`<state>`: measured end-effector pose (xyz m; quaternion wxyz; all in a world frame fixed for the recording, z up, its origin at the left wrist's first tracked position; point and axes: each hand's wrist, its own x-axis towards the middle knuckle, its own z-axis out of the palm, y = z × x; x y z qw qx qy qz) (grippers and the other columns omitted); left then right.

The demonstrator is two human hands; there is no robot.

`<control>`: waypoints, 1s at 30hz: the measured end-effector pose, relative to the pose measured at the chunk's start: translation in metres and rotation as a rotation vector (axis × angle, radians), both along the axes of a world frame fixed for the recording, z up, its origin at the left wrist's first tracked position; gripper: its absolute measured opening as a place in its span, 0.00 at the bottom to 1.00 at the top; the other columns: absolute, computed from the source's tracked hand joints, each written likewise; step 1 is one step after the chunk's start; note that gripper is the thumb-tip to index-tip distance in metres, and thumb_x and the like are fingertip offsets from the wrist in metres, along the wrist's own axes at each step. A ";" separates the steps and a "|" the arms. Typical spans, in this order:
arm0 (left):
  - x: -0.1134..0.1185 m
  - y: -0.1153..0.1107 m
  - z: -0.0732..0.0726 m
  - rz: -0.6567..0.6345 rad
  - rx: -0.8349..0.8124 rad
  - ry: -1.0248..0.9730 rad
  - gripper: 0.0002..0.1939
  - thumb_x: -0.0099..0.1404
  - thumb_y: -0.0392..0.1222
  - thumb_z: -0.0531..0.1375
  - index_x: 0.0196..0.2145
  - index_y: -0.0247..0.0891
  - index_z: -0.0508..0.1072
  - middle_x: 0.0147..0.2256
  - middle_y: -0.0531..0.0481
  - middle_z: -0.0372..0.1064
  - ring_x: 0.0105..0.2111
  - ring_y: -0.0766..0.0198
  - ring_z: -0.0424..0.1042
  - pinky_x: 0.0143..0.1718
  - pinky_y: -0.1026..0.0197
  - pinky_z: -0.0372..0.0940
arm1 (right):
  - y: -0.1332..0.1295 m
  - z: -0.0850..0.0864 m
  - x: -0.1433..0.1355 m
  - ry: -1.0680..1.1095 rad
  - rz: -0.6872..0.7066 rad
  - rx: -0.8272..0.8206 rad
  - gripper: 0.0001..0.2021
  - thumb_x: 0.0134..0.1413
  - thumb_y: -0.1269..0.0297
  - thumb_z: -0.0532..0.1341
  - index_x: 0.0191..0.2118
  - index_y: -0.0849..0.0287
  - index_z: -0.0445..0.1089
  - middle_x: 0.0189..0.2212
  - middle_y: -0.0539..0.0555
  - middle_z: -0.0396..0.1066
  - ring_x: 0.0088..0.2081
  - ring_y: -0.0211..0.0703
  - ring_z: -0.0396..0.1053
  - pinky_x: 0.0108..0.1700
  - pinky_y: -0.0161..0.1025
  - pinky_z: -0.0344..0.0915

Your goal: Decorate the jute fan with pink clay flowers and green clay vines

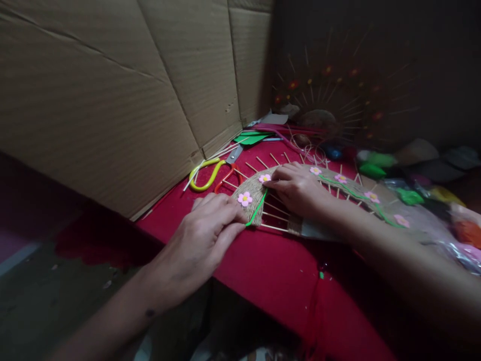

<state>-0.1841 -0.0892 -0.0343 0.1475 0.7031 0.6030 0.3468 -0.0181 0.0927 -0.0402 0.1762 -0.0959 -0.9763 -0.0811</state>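
A half-round fan-shaped piece of woven twine (255,193) on thin wooden sticks lies on the red tabletop. Pink flowers (245,199) with yellow centres sit along its band. A thin bright green strand (258,208) runs slantwise over the left end of the band. My left hand (210,225) pinches the strand's lower end between thumb and fingertips, at the band's near edge. At the strand's upper end, beside a flower, my right hand (300,186) has its fingertips closed and pressed to the weave. Another green strand (349,190) winds between the flowers to the right.
Scissors with yellow and red handles (210,174) lie behind the piece, by a tall cardboard sheet (150,90). Green paper (251,138) is at the back. Coloured packets (409,195) lie right. A similar decorated fan (330,95) stands in shadow.
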 end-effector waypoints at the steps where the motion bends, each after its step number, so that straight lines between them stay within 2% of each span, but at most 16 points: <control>1: 0.000 0.000 0.000 0.001 0.004 0.000 0.06 0.67 0.35 0.54 0.36 0.39 0.71 0.37 0.51 0.67 0.41 0.62 0.64 0.45 0.55 0.58 | 0.000 0.000 0.000 0.011 0.005 -0.019 0.15 0.57 0.74 0.52 0.35 0.60 0.76 0.30 0.57 0.71 0.33 0.44 0.64 0.37 0.42 0.59; 6: -0.001 0.000 0.002 0.011 0.013 -0.017 0.06 0.66 0.35 0.54 0.36 0.39 0.71 0.37 0.51 0.67 0.40 0.62 0.64 0.44 0.57 0.59 | 0.001 0.004 0.005 0.149 -0.011 -0.191 0.15 0.55 0.76 0.52 0.39 0.60 0.76 0.31 0.57 0.71 0.34 0.43 0.67 0.36 0.41 0.62; 9: -0.002 0.000 0.003 0.014 0.014 -0.030 0.06 0.66 0.35 0.54 0.36 0.39 0.71 0.37 0.50 0.68 0.40 0.62 0.64 0.44 0.57 0.59 | 0.001 0.006 0.007 0.157 -0.050 -0.207 0.16 0.54 0.76 0.52 0.37 0.59 0.77 0.32 0.57 0.71 0.35 0.44 0.67 0.36 0.41 0.63; 14: -0.002 -0.001 0.004 0.012 0.008 -0.039 0.06 0.66 0.35 0.54 0.36 0.39 0.71 0.37 0.51 0.68 0.40 0.62 0.65 0.44 0.57 0.59 | -0.001 0.001 0.006 0.074 -0.082 -0.152 0.15 0.55 0.75 0.52 0.36 0.58 0.77 0.30 0.57 0.70 0.34 0.45 0.66 0.36 0.43 0.61; 19: -0.003 -0.002 0.005 0.009 -0.029 -0.066 0.07 0.66 0.36 0.54 0.36 0.40 0.72 0.36 0.52 0.68 0.40 0.62 0.65 0.42 0.58 0.59 | -0.004 -0.001 0.004 0.076 -0.064 -0.113 0.14 0.58 0.72 0.52 0.40 0.59 0.76 0.30 0.58 0.70 0.33 0.44 0.64 0.35 0.41 0.59; 22: -0.003 -0.001 0.005 0.011 -0.040 -0.089 0.06 0.65 0.36 0.54 0.35 0.40 0.72 0.36 0.52 0.68 0.39 0.62 0.65 0.41 0.58 0.59 | -0.005 0.002 0.001 0.019 -0.050 -0.076 0.12 0.59 0.70 0.53 0.37 0.61 0.75 0.30 0.58 0.69 0.33 0.44 0.63 0.35 0.41 0.57; 27: -0.004 0.000 0.006 0.010 -0.030 -0.110 0.07 0.65 0.35 0.54 0.35 0.40 0.72 0.36 0.52 0.69 0.40 0.62 0.65 0.42 0.59 0.59 | -0.003 0.005 -0.005 -0.074 -0.026 0.078 0.12 0.61 0.68 0.51 0.34 0.60 0.72 0.31 0.56 0.69 0.33 0.43 0.60 0.38 0.42 0.54; 30: -0.004 -0.001 0.007 0.006 -0.033 -0.111 0.07 0.65 0.35 0.54 0.35 0.40 0.72 0.37 0.51 0.69 0.40 0.62 0.65 0.42 0.58 0.60 | -0.001 0.003 -0.005 -0.080 -0.008 0.096 0.12 0.62 0.69 0.50 0.34 0.60 0.71 0.32 0.56 0.69 0.34 0.43 0.60 0.40 0.42 0.53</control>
